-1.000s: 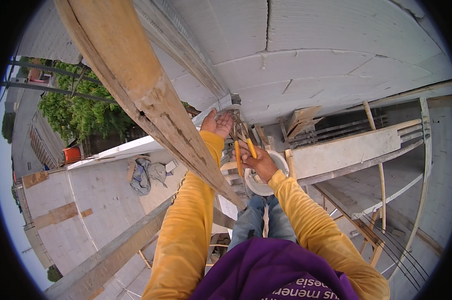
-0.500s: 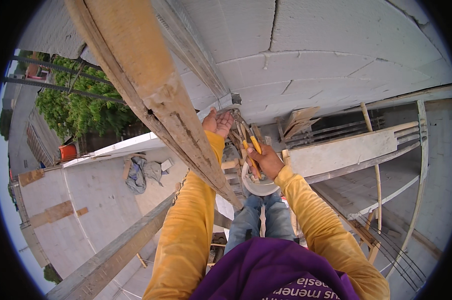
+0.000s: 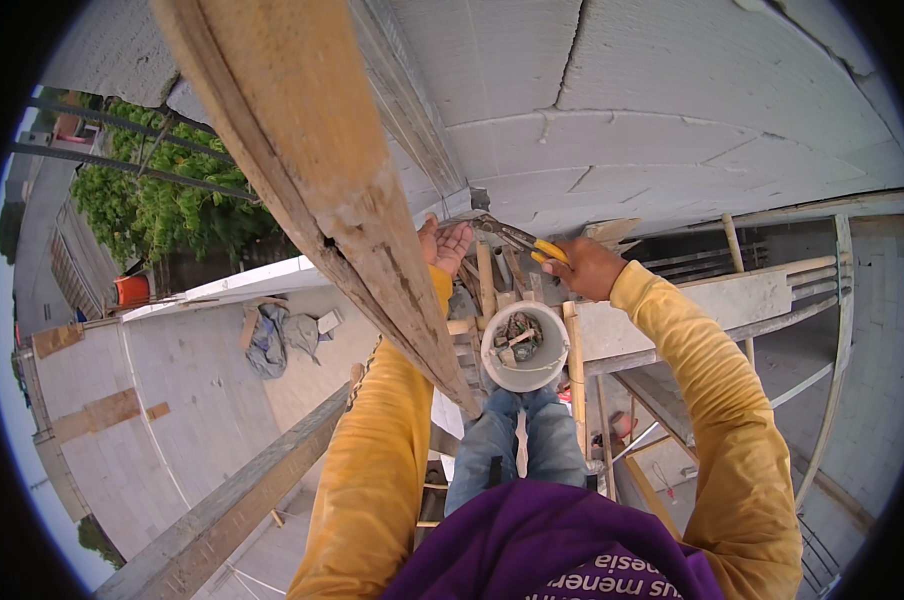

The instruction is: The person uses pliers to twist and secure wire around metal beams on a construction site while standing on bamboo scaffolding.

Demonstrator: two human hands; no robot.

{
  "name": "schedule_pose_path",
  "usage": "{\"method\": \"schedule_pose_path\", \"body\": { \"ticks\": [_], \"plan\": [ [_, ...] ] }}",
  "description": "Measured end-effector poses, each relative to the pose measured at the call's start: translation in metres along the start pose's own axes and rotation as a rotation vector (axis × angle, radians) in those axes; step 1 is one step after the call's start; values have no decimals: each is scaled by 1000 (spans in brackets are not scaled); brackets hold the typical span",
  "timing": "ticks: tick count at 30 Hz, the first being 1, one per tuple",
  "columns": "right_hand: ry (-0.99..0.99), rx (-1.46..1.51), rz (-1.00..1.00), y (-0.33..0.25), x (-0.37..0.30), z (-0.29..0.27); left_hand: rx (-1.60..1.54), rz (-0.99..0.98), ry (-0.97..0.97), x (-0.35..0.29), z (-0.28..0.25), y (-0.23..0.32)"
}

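Note:
Long-handled pincers (image 3: 512, 236) with yellow grips lie in my right hand (image 3: 590, 268), whose fingers are closed around the handles. The tool points left, its dark jaws close to the lower end of a vertical timber (image 3: 412, 100) against the block wall. Just left of the jaws is my left hand (image 3: 446, 246), palm up with its fingers loosely apart and nothing visible in it. Whether the fingertips touch anything by the jaws I cannot make out. Below both hands a white bucket (image 3: 492, 352) holds dark rubble-like bits and a small stick.
A thick wooden beam (image 3: 342, 190) slants close past my left forearm. Pale block wall (image 3: 652, 130) rises ahead. Bamboo poles (image 3: 575, 365) and a board (image 3: 702, 305) form scaffolding at right. A grey crumpled bag (image 3: 272, 340) lies on a lower slab at left.
My right hand has moved right and up, swinging the pincers from steep to nearly level, their handles closer together. The bucket now shows fully. My left hand has barely moved.

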State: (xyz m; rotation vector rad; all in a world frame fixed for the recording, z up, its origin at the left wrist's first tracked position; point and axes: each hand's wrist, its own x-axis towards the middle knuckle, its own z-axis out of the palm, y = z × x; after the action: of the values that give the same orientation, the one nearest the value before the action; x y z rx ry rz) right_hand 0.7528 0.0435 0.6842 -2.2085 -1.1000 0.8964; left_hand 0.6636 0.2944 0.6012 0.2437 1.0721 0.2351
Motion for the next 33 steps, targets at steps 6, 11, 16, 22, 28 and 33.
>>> {"method": "schedule_pose_path", "body": {
  "ticks": [6, 11, 16, 22, 28, 33],
  "plan": [
    [23, -308, 8, -4, 5, -21, -22, -23, -20, 3, -4, 3],
    [226, -382, 86, 2, -8, 33, 7, -16, -65, 6, -10, 6],
    [338, -7, 129, -6, -14, 81, 0, -22, -25, -4, 1, 2],
    [26, 641, 319, -45, -20, 60, -15, -15, 11, -4, 1, 4],
    [-159, 1587, 480, -65, -25, 60, 8, -10, 1, -5, 3, 3],
    [-172, 2219, 307, -83, -16, 114, 20, 11, -59, 1, -5, 1]
  ]
}}
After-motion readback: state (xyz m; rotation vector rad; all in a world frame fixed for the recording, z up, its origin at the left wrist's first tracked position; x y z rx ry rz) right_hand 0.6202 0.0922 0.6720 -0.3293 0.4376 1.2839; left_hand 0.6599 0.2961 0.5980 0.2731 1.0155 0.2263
